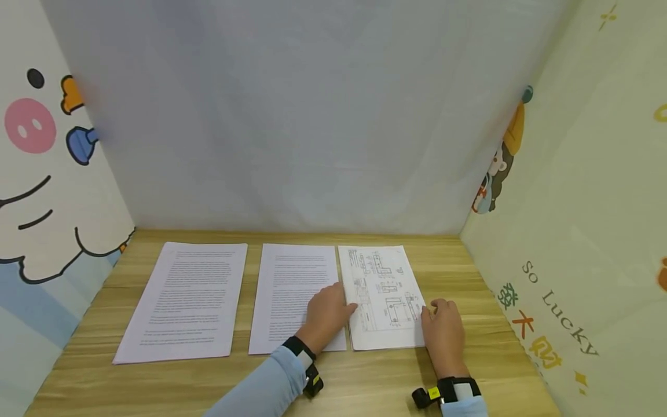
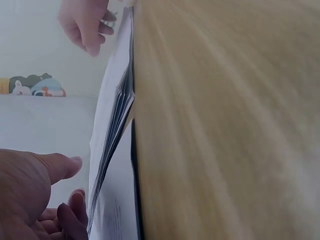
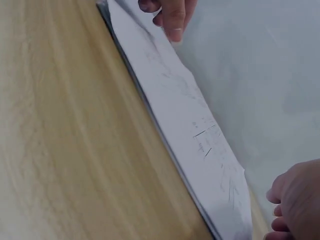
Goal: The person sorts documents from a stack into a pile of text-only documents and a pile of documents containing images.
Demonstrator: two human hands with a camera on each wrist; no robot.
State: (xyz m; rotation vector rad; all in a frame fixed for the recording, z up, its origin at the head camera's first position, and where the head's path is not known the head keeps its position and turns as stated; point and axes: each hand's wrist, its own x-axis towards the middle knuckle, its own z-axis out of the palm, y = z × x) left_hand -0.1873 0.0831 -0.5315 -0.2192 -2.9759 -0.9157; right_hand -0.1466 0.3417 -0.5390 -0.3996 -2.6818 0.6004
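Observation:
A stack of papers with technical drawings (image 1: 388,289) on its top sheet lies at the right of the row. My left hand (image 1: 327,310) is at its left edge, thumb over the margin, fingers by the side. At the right edge is my right hand (image 1: 444,330), its fingertips close against the paper. In the left wrist view the left thumb (image 2: 62,167) stands apart from loosely bent fingers, and the stack's sheets (image 2: 120,107) fan slightly at the edge. From the right wrist, the drawing stack (image 3: 175,115) lies flat between both hands.
A middle text stack (image 1: 297,266) lies close beside the drawings, partly under my left forearm and hand. Another text stack (image 1: 190,301) is further left. The wooden table (image 1: 443,255) meets a pale back wall (image 1: 302,116) and printed side walls.

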